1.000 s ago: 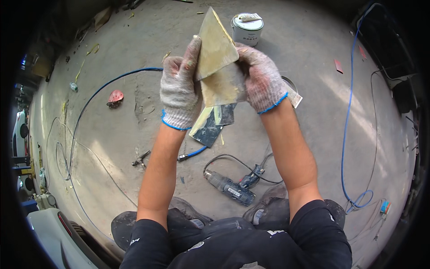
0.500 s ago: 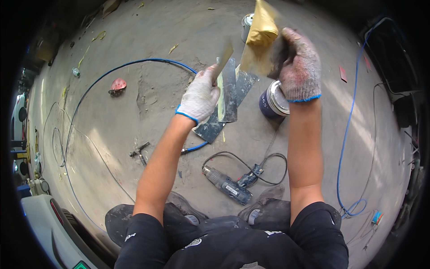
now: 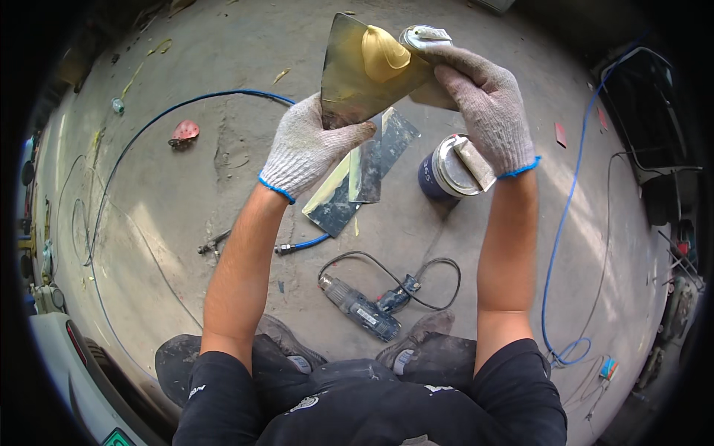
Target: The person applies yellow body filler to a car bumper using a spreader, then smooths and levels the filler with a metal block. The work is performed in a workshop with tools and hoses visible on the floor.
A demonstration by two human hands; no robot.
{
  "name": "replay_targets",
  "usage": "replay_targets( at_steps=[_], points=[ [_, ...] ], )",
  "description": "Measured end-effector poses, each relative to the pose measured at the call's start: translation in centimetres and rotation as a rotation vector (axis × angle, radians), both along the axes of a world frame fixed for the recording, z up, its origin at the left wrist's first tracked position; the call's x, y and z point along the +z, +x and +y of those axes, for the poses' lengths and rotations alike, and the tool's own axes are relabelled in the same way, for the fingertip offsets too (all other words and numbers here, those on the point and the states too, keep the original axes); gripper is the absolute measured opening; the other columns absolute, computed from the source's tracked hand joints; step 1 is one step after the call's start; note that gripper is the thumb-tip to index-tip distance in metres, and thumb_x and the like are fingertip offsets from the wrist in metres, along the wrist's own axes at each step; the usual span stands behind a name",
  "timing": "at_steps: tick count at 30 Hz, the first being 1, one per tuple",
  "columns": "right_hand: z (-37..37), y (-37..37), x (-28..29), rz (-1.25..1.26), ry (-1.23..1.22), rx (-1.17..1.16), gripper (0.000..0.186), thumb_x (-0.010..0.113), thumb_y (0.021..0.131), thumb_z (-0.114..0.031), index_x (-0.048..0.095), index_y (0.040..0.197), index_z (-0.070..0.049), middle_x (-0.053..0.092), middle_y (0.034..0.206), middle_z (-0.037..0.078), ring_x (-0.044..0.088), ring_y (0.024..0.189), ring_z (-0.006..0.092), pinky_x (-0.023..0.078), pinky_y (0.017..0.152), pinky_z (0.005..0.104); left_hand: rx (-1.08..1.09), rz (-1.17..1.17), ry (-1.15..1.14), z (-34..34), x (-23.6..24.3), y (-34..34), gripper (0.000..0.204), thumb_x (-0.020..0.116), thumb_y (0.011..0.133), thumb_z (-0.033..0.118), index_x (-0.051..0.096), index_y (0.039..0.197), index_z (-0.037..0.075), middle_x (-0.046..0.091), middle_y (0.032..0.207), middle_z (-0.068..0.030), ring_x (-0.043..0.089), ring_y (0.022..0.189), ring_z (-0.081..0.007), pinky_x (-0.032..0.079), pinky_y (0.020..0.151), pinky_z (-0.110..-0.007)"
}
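In front of me, my left hand point(image 3: 309, 145), in a white knit glove, is closed on the lower corner of a translucent yellowish putty spreader point(image 3: 346, 82). A smooth lump of yellow putty point(image 3: 384, 56) sits on its face. My gloved right hand point(image 3: 487, 100) pinches a second putty spreader point(image 3: 433, 95) at the right, which meets the first one and is partly hidden by it. Below my hands, dark flat plates point(image 3: 335, 210) smeared with pale putty lie on the floor. Near my right wrist stands a dark blue can point(image 3: 431, 178) with a tube point(image 3: 474, 163) lying on its lid.
A heat gun point(image 3: 361, 308) with a looped cord lies before my feet. A blue air hose point(image 3: 171, 119) curves across the left, and another blue hose point(image 3: 569, 201) runs down the right. A smaller can point(image 3: 425, 36) stands behind the spreaders. Part of a car point(image 3: 67, 372) is at lower left.
My hands have come together, and the two spreaders now meet. The left spreader has turned from edge-on to face-on; the putty lump has moved left. My right hand has shifted slightly lower.
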State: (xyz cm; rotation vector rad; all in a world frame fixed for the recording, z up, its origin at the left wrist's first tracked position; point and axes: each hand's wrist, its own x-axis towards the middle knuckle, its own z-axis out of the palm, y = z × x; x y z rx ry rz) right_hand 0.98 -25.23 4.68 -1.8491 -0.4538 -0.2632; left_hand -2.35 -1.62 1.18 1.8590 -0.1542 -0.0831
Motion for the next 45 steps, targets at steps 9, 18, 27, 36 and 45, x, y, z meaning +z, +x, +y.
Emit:
replay_targets(
  at_steps=[9, 18, 27, 36, 45],
  points=[
    [4.3, -1.2, -1.6, -0.804, -0.211, -0.292, 0.03, 0.069, 0.086, 0.006, 0.075, 0.113, -0.006, 0.074, 0.102, 0.012, 0.071, 0.097, 0.0292, 0.057, 0.089, 0.0387, -0.074, 0.103, -0.272, -1.3, 1.3, -0.8, 0.039, 0.072, 0.09, 0.006, 0.059, 0.126, -0.001, 0.068, 0.106, -0.0043, 0.061, 0.092, -0.0118, 0.051, 0.085, -0.028],
    [4.6, -1.4, -1.1, -0.858, -0.164, -0.294, 0.029, 0.067, 0.085, 0.007, 0.075, 0.111, -0.006, 0.074, 0.101, 0.014, 0.071, 0.095, 0.0294, 0.058, 0.085, 0.0397, 0.003, 0.108, -0.108, -1.8, 1.7, -1.1, 0.033, 0.073, 0.089, 0.016, 0.064, 0.117, 0.001, 0.069, 0.093, -0.0046, 0.062, 0.083, -0.0114, 0.052, 0.076, -0.03],
    [3.1, -1.2, 1.2, -0.721, 0.04, -0.155, 0.025, 0.066, 0.092, 0.008, 0.076, 0.111, -0.005, 0.073, 0.103, 0.012, 0.071, 0.095, 0.0247, 0.056, 0.089, 0.033, -0.09, 0.215, -0.113, -1.1, 1.5, -1.2, 0.033, 0.077, 0.086, 0.016, 0.062, 0.112, 0.0, 0.065, 0.086, -0.0011, 0.057, 0.074, -0.0089, 0.05, 0.068, -0.028],
    [1.5, 0.9, 0.0, -0.599, -0.172, -0.187, 0.024, 0.064, 0.091, 0.007, 0.075, 0.111, -0.003, 0.074, 0.103, 0.013, 0.071, 0.098, 0.0247, 0.056, 0.088, 0.0344, -0.16, 0.228, -0.162, 0.0, 2.7, -1.4, 0.039, 0.077, 0.086, 0.02, 0.062, 0.116, 0.0, 0.064, 0.09, -0.0009, 0.056, 0.081, -0.0083, 0.051, 0.075, -0.028],
    [5.2, -3.2, -0.4, -0.692, -0.32, -0.16, 0.033, 0.068, 0.081, 0.004, 0.073, 0.111, -0.008, 0.073, 0.102, 0.012, 0.07, 0.098, 0.0313, 0.057, 0.089, 0.0428, 0.021, 0.021, -0.076, -1.1, 1.3, -0.9, 0.033, 0.074, 0.086, 0.011, 0.064, 0.116, 0.0, 0.067, 0.092, -0.003, 0.061, 0.083, -0.0114, 0.052, 0.077, -0.031]
  ],
)
